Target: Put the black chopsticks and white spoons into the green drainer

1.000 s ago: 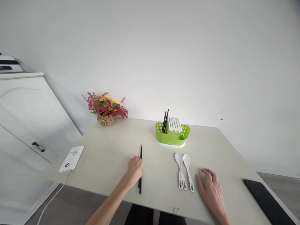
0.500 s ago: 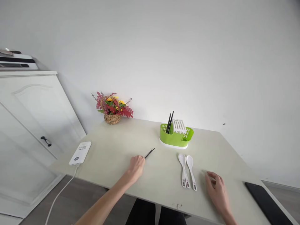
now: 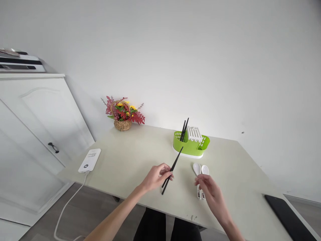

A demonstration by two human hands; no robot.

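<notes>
A pair of black chopsticks [image 3: 176,162] is raised above the table, held slantwise in my left hand [image 3: 156,177] between thumb and fingers. My right hand [image 3: 211,191] hovers over the white spoons [image 3: 197,168], its fingers loosely bent and apart with nothing in them. It hides the middle of the spoons; their bowls and patterned handle ends still show. Behind the hands stands a green utensil holder [image 3: 187,148] on a white base. More black chopsticks [image 3: 183,131] lean upright in its left compartment, and a white slotted rack [image 3: 194,134] sits on top.
A wicker basket of artificial flowers [image 3: 122,125] stands at the back left. On the left edge lies a white power bank [image 3: 89,160] with a white cable [image 3: 71,197]. A black phone-like slab [image 3: 288,217] lies at the right edge. A white cabinet [image 3: 45,134] borders the table.
My left hand has lifted the chopsticks off the table and brought them right, turning them more upright. My right hand has moved left from the bare tabletop to above the spoons.
</notes>
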